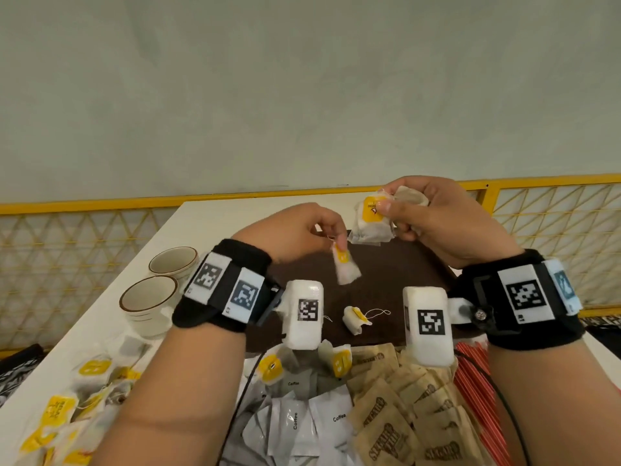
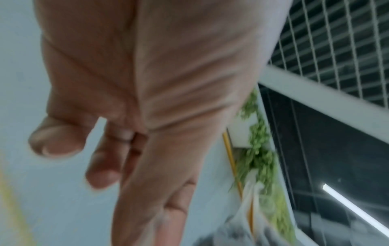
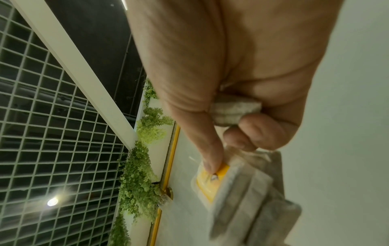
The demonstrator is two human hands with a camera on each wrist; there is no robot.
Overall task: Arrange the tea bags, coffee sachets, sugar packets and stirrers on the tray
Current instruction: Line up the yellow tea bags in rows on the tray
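Above the dark brown tray [image 1: 403,264], my right hand [image 1: 400,210] grips a bundle of tea bags [image 1: 371,227] with yellow tags; the right wrist view shows my thumb [image 3: 210,159] pressed on the top yellow tag [image 3: 212,181]. My left hand [image 1: 332,235] pinches the string of one tea bag [image 1: 346,269], which dangles blurred over the tray. Another tea bag [image 1: 354,319] lies on the tray with its string loose. Near me lie white coffee sachets [image 1: 295,422], brown sugar packets [image 1: 403,418], red stirrers [image 1: 470,368] and more tea bags [image 1: 67,408] at the left.
Two stacked-looking white cups with brown rims [image 1: 151,301] stand on the white table [image 1: 208,213] left of the tray. A yellow railing with lattice [image 1: 554,210] runs behind the table. A black cable [image 1: 242,391] crosses the sachets.
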